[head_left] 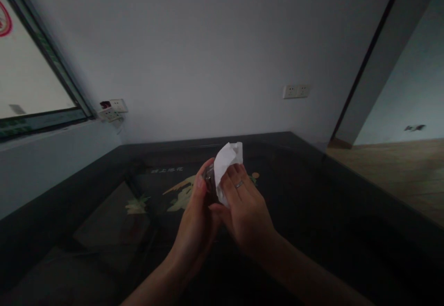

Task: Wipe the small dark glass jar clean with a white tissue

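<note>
Both hands meet above a dark glossy table (312, 195). My left hand (196, 223) is closed around a small dark, glassy object (209, 181) that is mostly hidden by the fingers. My right hand (244, 209), with a ring on one finger, presses a crumpled white tissue (226, 162) against that object. The tissue sticks up above the fingers. I cannot make out exactly what the dark object is.
The table top carries a pale painted pattern (180, 195) and some small lettering. A grey wall stands behind with power sockets (296, 91) and a second socket (113, 109) by the window (27, 79) at left. A doorway and wooden floor (398, 172) lie to the right.
</note>
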The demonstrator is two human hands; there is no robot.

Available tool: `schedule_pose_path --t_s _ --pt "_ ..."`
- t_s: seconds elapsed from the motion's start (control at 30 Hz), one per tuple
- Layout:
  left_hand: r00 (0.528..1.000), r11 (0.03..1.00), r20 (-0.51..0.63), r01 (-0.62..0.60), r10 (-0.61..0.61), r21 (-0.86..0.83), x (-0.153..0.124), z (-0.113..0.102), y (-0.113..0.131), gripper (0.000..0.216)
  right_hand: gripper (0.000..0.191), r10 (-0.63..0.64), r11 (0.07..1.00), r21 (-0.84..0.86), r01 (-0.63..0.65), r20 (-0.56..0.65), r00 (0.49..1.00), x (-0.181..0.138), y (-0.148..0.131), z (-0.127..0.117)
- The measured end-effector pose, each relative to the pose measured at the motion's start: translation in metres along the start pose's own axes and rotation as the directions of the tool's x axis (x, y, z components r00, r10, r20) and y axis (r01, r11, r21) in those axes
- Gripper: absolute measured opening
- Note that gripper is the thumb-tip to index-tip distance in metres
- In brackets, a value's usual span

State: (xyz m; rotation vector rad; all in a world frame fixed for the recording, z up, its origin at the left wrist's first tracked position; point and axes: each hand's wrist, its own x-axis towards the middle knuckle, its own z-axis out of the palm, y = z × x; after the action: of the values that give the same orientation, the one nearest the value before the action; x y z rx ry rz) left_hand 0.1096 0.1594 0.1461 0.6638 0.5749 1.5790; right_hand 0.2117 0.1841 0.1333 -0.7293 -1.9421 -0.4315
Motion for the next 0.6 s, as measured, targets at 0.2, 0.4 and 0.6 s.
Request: schedule_pose_path --t_s 0.2,0.4,0.6 --pt "0.999 0.997 -0.047 -0.028 0.025 -0.066 -0.001 0.003 0.005 0.042 0.036 -0.037 0.994 0.100 0.040 -0.037 0.999 0.002 0.001 -0.007" --pt "0.998 0.994 -0.018 -0.065 0.064 -0.087 0.001 0.002 0.007 0.038 0.034 -0.102 0.981 0.157 0.110 -0.059 0.993 0.009 0.009 -0.016" --pt "1.000 0.995 0.006 0.001 0.000 -0.099 0.003 0.006 0.013 0.047 0.028 -0.023 0.925 0.377 0.048 -0.071 0.997 0.014 0.024 -0.032"
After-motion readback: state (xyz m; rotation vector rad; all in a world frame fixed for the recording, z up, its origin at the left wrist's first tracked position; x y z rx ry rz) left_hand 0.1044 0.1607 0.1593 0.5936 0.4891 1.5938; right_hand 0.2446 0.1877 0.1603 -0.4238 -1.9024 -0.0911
